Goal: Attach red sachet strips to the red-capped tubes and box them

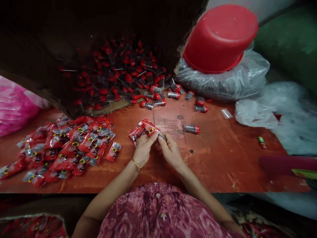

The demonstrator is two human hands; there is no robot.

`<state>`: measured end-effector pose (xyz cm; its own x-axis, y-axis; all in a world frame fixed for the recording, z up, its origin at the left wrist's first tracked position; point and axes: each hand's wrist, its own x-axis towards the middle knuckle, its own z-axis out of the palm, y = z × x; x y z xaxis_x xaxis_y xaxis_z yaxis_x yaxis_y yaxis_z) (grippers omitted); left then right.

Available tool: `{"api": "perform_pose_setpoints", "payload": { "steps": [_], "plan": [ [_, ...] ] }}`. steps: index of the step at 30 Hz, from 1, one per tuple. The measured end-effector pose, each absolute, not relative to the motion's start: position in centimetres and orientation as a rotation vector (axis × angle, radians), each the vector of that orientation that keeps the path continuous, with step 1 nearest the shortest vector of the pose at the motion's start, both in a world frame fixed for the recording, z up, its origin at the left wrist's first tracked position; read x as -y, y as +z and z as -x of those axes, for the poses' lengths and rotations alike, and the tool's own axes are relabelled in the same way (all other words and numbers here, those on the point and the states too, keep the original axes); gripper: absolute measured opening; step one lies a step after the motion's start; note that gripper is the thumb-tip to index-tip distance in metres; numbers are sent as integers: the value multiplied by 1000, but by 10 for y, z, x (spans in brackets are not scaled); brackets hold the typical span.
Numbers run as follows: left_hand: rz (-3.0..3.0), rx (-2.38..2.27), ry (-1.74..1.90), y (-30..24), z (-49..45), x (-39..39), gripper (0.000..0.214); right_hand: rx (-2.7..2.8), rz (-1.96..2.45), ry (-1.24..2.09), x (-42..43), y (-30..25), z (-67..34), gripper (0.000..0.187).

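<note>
L hand (pixel 143 148) pinches a few red packets (pixel 143 129) at table (pixel 223 155) centre; they fan out toward 11 o'clock from the fingers. R hand (pixel 170 150) sits just beside at 3 o'clock, fingertips closed narrow on a small capsule (pixel 162 135) touching the packets' edge. Loose capsule (pixel 191 129) at 2 o'clock, near. Packet pile (pixel 64 145) at 9 o'clock. Capsule heap (pixel 123 76) in box at 12. Red basin (pixel 219 38) upside down on bag at 1.

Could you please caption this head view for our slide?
Left hand and right hand hold red printed plastic packets over a reddish wooden table.
</note>
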<state>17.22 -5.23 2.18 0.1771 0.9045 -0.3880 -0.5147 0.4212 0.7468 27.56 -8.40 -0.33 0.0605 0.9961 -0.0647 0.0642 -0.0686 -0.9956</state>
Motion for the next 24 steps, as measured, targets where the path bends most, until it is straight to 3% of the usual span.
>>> {"api": "perform_pose_setpoints", "payload": {
  "steps": [5, 14, 20, 24],
  "plan": [
    [-524, -941, 1044, 24, -161, 45, 32, 1096, 1190, 1298, 80, 2, -279, 28],
    [-516, -817, 971, 19, -161, 54, 37, 1099, 1231, 1177, 72, 5, -280, 26],
    [-424, -861, 892, 24, -137, 56, 47, 1348, 1219, 888, 58, -9, -263, 25],
    [-370, -973, 845, 28, -110, 54, 33, 1673, 1281, 630, 50, -11, -266, 24]
  ]
}}
